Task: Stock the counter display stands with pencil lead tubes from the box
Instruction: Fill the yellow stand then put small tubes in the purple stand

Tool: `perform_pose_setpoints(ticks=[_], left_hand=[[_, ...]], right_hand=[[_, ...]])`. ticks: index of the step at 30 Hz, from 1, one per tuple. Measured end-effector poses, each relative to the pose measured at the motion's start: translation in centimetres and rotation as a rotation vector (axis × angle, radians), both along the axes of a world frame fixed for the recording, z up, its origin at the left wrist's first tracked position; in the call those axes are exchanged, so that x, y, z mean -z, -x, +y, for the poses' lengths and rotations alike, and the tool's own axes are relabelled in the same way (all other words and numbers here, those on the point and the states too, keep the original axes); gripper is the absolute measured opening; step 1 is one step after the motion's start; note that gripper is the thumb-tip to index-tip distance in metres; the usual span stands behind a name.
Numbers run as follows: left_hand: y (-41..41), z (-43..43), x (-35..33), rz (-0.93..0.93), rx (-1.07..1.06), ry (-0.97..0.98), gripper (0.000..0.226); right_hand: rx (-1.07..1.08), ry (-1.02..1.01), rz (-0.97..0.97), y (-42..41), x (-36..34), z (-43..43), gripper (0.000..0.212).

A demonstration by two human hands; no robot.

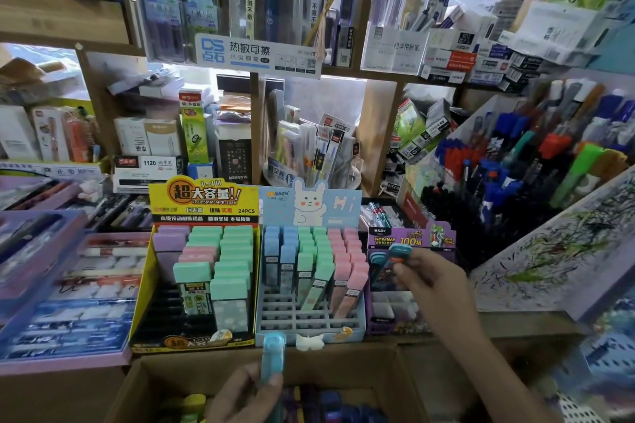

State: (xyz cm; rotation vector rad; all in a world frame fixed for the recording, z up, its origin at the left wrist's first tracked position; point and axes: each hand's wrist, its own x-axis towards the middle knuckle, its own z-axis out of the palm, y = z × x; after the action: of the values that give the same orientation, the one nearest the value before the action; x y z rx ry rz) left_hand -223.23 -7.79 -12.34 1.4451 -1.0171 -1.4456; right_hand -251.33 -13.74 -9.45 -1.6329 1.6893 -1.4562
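Wooden shelves [378, 134] crammed with boxed pens and refills fill the back of a stationery shop. Below them, on a wooden counter [515, 323], three cardboard display stands sit side by side.

The yellow stand [144, 285] on the left holds broad green, pink and purple lead cases at the back, with its black front slots unfilled. The blue stand [309, 319] in the middle, which has a white rabbit on its header card, holds rows of slim blue, green and pink tubes, and its front grid of slots is bare. The purple stand [412, 237] on the right has a cartoon header.

An open cardboard box [154, 374] lies at the near edge, just in front of the stands. More lead tubes [331, 403] in blue and yellow lie inside it.

The left hand [247, 395] is over the box. Its thumb and fingers pinch a translucent teal tube [273, 354], which stands upright with its cap level with the front edge of the blue stand.

The right hand [433, 285] reaches over the purple stand. Its fingertips grip a teal-capped tube [398, 252], tilted just below that stand's header.

Purple trays of pens [51, 285] lie to the left. A slanted rack of markers [515, 165] and a scribbled test sheet [549, 251] are on the right.
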Motion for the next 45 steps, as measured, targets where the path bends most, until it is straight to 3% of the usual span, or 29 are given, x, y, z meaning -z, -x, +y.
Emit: perform_pose_setpoints(ticks=[14,19,23,26,29,33,38,45], left_hand=[[-0.1,0.4,1.4,0.018,0.012,0.085,0.012],[-0.1,0.4,1.3,0.028,0.053,0.109,0.020],[-0.3,0.3,1.0,-0.019,0.073,0.166,0.012],[-0.1,0.2,0.0,-0.030,0.116,0.236,0.016],[0.5,-0.3,-1.2,0.028,0.121,0.244,0.024],[1.6,-1.3,-2.3,0.095,0.157,0.283,0.032],[3.3,-2.6,-2.1,0.140,0.150,0.289,0.011],[4.8,-2.7,-2.7,0.135,0.283,0.269,0.027]], right_hand=[[0.190,-0.118,0.210,-1.1,2.2,0.0,0.012],[0.268,-0.017,0.200,-2.1,1.2,2.3,0.025],[0.200,0.023,0.026,-4.5,1.2,6.0,0.029],[0.062,-0.154,-0.095,-6.4,2.7,8.2,0.029],[-0.070,-0.385,-0.093,-7.9,4.4,9.5,0.034],[-0.215,-0.665,-0.082,-8.5,6.1,9.9,0.014],[-0.196,-0.721,-0.015,-7.9,7.1,9.8,0.010],[-0.242,-0.811,-0.025,-7.5,7.9,9.8,0.019]])
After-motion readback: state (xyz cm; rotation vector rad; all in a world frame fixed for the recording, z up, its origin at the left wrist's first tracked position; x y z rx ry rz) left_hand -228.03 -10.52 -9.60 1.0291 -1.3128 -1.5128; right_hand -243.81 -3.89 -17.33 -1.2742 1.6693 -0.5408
